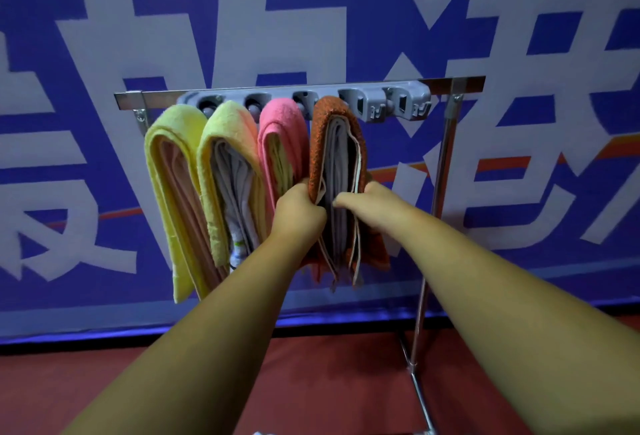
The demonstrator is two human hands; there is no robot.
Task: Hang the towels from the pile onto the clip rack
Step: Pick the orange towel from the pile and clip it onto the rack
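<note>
Clip rack: a grey plastic clip rack (381,97) is fixed along the top rail of a metal stand (445,157), whose right post runs down to a foot on the floor.
Towels hung: 4 folded towels hang side by side from the rack. From the left they are a yellow towel (166,171), a yellow-green towel (221,123), a pink towel (277,123) and an orange towel (327,112).
Orange towel: it hangs from the 4th position, folded over grey and white inner layers, just beside the pink towel.
Left hand: the left hand (299,208) grips the orange towel's left fold about halfway down, fingers curled round the cloth.
Right hand: the right hand (367,201) pinches the towel's right-hand layers at the same height, thumb in front.
Hands together: they are close to each other, with the towel's inner layers between them.
Right end of rack: 2 clip slots (403,102) show bare.
Behind: a blue banner (86,54) with large white characters.
Below: a red floor (311,382).
</note>
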